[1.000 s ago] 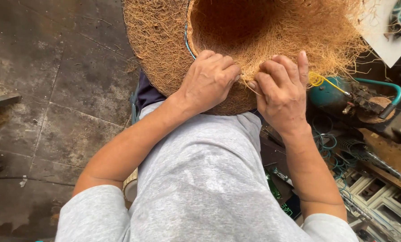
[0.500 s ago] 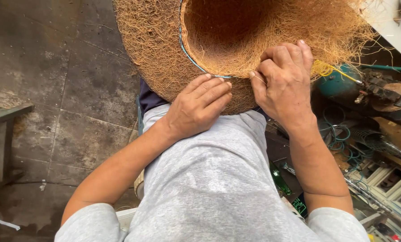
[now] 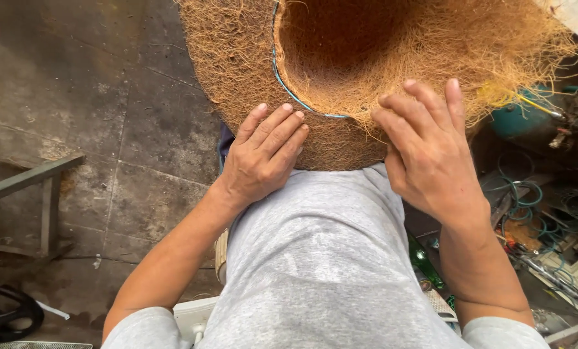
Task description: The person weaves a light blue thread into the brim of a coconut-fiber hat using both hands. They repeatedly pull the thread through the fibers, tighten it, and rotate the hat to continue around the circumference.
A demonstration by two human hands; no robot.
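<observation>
A large bowl-shaped liner of brown coconut fibre [image 3: 250, 71] rests against my lap, its hollow facing up. A blue wire ring [image 3: 282, 84] runs along its inner rim. My left hand [image 3: 263, 155] lies flat on the outer wall just below the ring, fingers together. My right hand [image 3: 428, 148] presses on the near rim to the right, fingers spread over loose fibres. Neither hand closes around anything.
Dark stone floor [image 3: 76, 97] lies to the left, with a grey wooden frame [image 3: 30, 187] and a black object [image 3: 8, 313] at the lower left. Coils of green wire [image 3: 528, 200], a teal container [image 3: 518, 119] and tools clutter the right side.
The fibre liner has shifted so the blue ring shows more. My left hand slid down off the rim onto the outer wall. My right hand stayed on the rim.
</observation>
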